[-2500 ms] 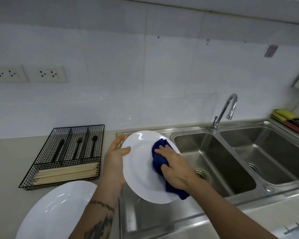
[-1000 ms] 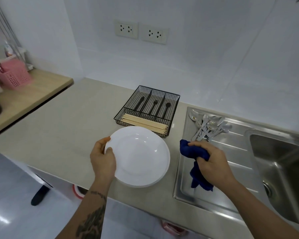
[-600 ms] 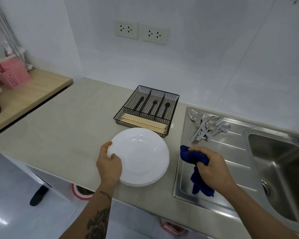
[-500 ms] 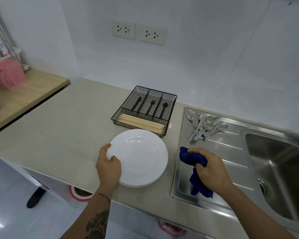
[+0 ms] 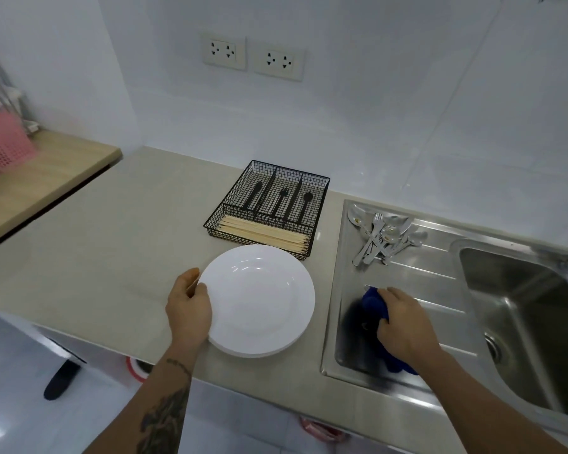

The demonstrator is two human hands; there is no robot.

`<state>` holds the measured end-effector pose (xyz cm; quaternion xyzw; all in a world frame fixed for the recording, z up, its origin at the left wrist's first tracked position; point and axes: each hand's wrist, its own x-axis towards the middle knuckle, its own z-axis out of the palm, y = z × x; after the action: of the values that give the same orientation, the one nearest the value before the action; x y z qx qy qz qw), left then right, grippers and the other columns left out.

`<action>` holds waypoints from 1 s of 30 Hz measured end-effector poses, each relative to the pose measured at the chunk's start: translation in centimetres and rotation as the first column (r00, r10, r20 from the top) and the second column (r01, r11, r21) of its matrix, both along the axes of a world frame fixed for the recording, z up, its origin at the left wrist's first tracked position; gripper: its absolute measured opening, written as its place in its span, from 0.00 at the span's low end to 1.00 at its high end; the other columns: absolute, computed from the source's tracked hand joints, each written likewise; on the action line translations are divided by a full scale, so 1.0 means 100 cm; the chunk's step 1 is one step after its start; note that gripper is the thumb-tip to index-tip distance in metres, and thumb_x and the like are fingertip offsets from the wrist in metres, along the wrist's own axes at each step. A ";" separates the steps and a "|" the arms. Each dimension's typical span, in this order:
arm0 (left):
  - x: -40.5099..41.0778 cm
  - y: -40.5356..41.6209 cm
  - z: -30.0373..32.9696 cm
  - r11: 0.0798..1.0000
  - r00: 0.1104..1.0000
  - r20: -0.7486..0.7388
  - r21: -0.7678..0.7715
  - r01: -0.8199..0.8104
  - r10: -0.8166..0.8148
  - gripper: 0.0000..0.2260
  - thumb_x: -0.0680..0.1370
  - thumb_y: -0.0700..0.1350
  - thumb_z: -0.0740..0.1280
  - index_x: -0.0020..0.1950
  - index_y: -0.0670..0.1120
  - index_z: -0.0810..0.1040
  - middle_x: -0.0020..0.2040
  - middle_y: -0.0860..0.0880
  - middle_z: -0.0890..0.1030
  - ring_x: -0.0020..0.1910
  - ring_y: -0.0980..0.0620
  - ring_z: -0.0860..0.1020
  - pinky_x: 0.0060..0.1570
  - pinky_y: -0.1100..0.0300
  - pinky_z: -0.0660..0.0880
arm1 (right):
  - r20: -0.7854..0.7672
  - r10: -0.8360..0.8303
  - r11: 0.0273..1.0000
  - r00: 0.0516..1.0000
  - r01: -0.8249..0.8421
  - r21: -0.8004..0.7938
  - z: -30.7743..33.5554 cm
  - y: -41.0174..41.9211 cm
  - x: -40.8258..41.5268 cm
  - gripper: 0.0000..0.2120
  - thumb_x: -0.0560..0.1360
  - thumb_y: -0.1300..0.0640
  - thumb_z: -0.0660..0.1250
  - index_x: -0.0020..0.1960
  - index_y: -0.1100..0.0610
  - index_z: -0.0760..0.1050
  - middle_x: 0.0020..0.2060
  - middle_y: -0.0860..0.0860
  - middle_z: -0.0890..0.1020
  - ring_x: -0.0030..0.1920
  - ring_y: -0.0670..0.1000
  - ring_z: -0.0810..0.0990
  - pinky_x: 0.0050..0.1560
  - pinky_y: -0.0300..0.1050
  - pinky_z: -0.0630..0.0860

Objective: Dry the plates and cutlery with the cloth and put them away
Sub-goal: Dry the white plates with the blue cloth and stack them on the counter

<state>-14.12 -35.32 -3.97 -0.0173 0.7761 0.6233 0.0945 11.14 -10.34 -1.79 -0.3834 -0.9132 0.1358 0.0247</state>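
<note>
- The left hand (image 5: 188, 309) grips the left rim of the stacked white plates (image 5: 259, 299), thumb on top and fingers curled under the edge; the stack lies on the beige counter (image 5: 112, 244) near its front edge.
- To the right, the right hand (image 5: 404, 326) holds a bunched blue cloth (image 5: 373, 301) in closed fingers, over the steel draining board (image 5: 417, 283).
- Farther back, loose steel cutlery (image 5: 382, 239) lies piled on the draining board's far-left corner.
- Just beyond the plates stands a black wire cutlery tray (image 5: 269, 208) holding wooden chopsticks (image 5: 263, 232) in its near compartment.
</note>
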 end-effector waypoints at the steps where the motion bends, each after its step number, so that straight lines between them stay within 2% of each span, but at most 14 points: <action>1: -0.001 -0.001 -0.001 1.000 1.000 0.001 -0.004 0.006 -0.006 0.16 0.80 0.38 0.61 0.67 0.46 0.76 0.63 0.48 0.79 0.57 0.51 0.75 0.63 0.55 0.70 | 0.100 0.015 0.999 0.995 -0.011 -0.049 -0.009 0.000 0.000 0.28 0.69 0.59 0.62 0.70 0.59 0.67 0.66 0.56 0.72 0.66 0.59 0.70 0.66 0.53 0.68; 2: -0.002 -0.002 -0.002 1.000 1.000 -0.001 -0.012 0.013 -0.013 0.16 0.80 0.38 0.62 0.67 0.46 0.76 0.62 0.49 0.79 0.56 0.52 0.74 0.62 0.56 0.70 | 0.201 0.033 0.995 0.979 -0.013 -0.102 -0.018 -0.002 0.001 0.32 0.71 0.59 0.62 0.75 0.59 0.60 0.73 0.57 0.65 0.72 0.59 0.62 0.71 0.53 0.62; 4: -0.005 -0.003 -0.002 1.000 1.000 -0.005 -0.013 0.028 -0.028 0.16 0.81 0.39 0.62 0.67 0.46 0.76 0.61 0.50 0.78 0.56 0.52 0.73 0.60 0.58 0.69 | 0.322 0.055 0.989 0.945 -0.007 -0.146 -0.030 -0.004 0.002 0.37 0.74 0.56 0.61 0.78 0.57 0.48 0.78 0.55 0.51 0.77 0.58 0.49 0.75 0.57 0.53; 6: -0.007 -0.003 -0.004 0.999 0.999 -0.006 -0.007 0.052 -0.053 0.15 0.81 0.39 0.61 0.68 0.46 0.76 0.61 0.50 0.77 0.57 0.52 0.73 0.60 0.58 0.68 | 0.381 0.034 0.993 0.924 0.012 -0.118 -0.029 -0.007 -0.005 0.38 0.75 0.53 0.60 0.79 0.56 0.44 0.78 0.55 0.46 0.77 0.58 0.46 0.75 0.60 0.50; 8: -0.010 -0.003 -0.007 0.997 0.997 0.002 0.013 0.081 -0.081 0.16 0.81 0.40 0.61 0.69 0.45 0.75 0.62 0.49 0.78 0.59 0.51 0.74 0.61 0.57 0.69 | 0.382 -0.012 0.996 0.924 0.044 -0.076 -0.018 -0.014 -0.018 0.37 0.74 0.49 0.60 0.78 0.57 0.46 0.78 0.54 0.49 0.76 0.58 0.48 0.73 0.62 0.50; 11: -0.013 -0.001 -0.011 0.994 0.995 0.013 0.053 0.094 -0.095 0.15 0.82 0.42 0.61 0.68 0.45 0.76 0.65 0.47 0.78 0.63 0.46 0.75 0.65 0.52 0.71 | 0.057 0.036 0.995 0.998 -0.030 -0.095 -0.004 -0.031 -0.048 0.26 0.73 0.50 0.59 0.69 0.55 0.60 0.68 0.52 0.66 0.69 0.57 0.63 0.69 0.62 0.61; 13: -0.014 -0.001 -0.012 0.992 0.995 0.018 0.084 0.095 -0.097 0.15 0.82 0.44 0.62 0.68 0.45 0.76 0.64 0.47 0.78 0.63 0.46 0.75 0.66 0.49 0.71 | -0.185 0.038 0.955 0.982 -0.090 -0.281 0.002 -0.046 -0.072 0.24 0.77 0.52 0.57 0.72 0.54 0.59 0.70 0.49 0.65 0.71 0.54 0.64 0.70 0.56 0.63; 15: -0.014 -0.002 -0.013 0.987 0.994 0.011 0.126 0.102 -0.105 0.15 0.82 0.45 0.62 0.67 0.45 0.77 0.64 0.47 0.79 0.62 0.45 0.76 0.65 0.45 0.72 | -0.298 -0.053 0.877 0.953 -0.098 -0.470 0.003 -0.057 -0.093 0.27 0.80 0.52 0.57 0.77 0.51 0.53 0.75 0.48 0.60 0.74 0.51 0.59 0.73 0.51 0.59; 18: -0.014 -0.002 -0.014 0.976 0.993 0.010 0.187 0.115 -0.119 0.12 0.81 0.46 0.63 0.63 0.46 0.79 0.59 0.48 0.81 0.59 0.47 0.78 0.62 0.48 0.75 | -0.373 -0.198 0.807 0.906 -0.066 -0.587 -0.002 -0.068 -0.116 0.24 0.81 0.53 0.56 0.76 0.47 0.56 0.70 0.49 0.66 0.67 0.50 0.67 0.68 0.51 0.66; 20: -0.013 0.001 -0.012 0.967 0.994 0.011 0.232 0.102 -0.108 0.09 0.81 0.42 0.63 0.58 0.46 0.80 0.54 0.51 0.82 0.54 0.51 0.79 0.58 0.54 0.75 | -0.413 -0.197 0.818 0.889 -0.083 -0.569 -0.006 -0.073 -0.122 0.22 0.81 0.54 0.56 0.74 0.45 0.58 0.61 0.45 0.68 0.60 0.46 0.67 0.62 0.46 0.65; 22: -0.012 0.005 -0.010 0.961 0.995 0.038 0.266 0.075 -0.088 0.09 0.82 0.39 0.63 0.59 0.45 0.80 0.53 0.52 0.82 0.52 0.52 0.79 0.56 0.57 0.74 | -0.463 -0.181 0.842 0.867 -0.107 -0.529 -0.011 -0.076 -0.125 0.19 0.81 0.56 0.57 0.70 0.43 0.60 0.58 0.43 0.67 0.58 0.45 0.67 0.59 0.43 0.63; 24: -0.011 0.008 -0.012 0.957 0.996 0.061 0.288 0.047 -0.067 0.10 0.82 0.39 0.62 0.59 0.44 0.80 0.54 0.51 0.82 0.52 0.52 0.79 0.55 0.57 0.74 | -0.499 -0.194 0.838 0.845 -0.121 -0.532 -0.018 -0.079 -0.128 0.18 0.80 0.54 0.57 0.67 0.40 0.60 0.59 0.44 0.69 0.59 0.45 0.68 0.59 0.43 0.64; 27: -0.007 0.009 -0.013 0.949 0.996 0.078 0.315 0.006 -0.032 0.11 0.82 0.40 0.62 0.61 0.41 0.80 0.57 0.45 0.83 0.54 0.48 0.80 0.57 0.53 0.76 | -0.517 -0.237 0.848 0.823 -0.085 -0.524 -0.028 -0.086 -0.130 0.24 0.76 0.48 0.54 0.72 0.45 0.61 0.65 0.46 0.70 0.62 0.46 0.68 0.63 0.46 0.65; 30: 0.002 0.008 -0.007 0.945 0.997 0.077 0.327 -0.014 -0.012 0.10 0.82 0.39 0.62 0.58 0.43 0.81 0.53 0.49 0.83 0.51 0.52 0.80 0.55 0.57 0.76 | -0.527 -0.241 0.863 0.815 -0.068 -0.500 -0.029 -0.089 -0.124 0.25 0.78 0.50 0.55 0.75 0.47 0.59 0.66 0.46 0.68 0.61 0.43 0.65 0.63 0.42 0.60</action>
<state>-13.89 -34.48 -4.65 -0.0261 0.6574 0.7424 0.1262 -1.31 -19.24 -4.69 -0.3601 -0.7774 0.4734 0.2046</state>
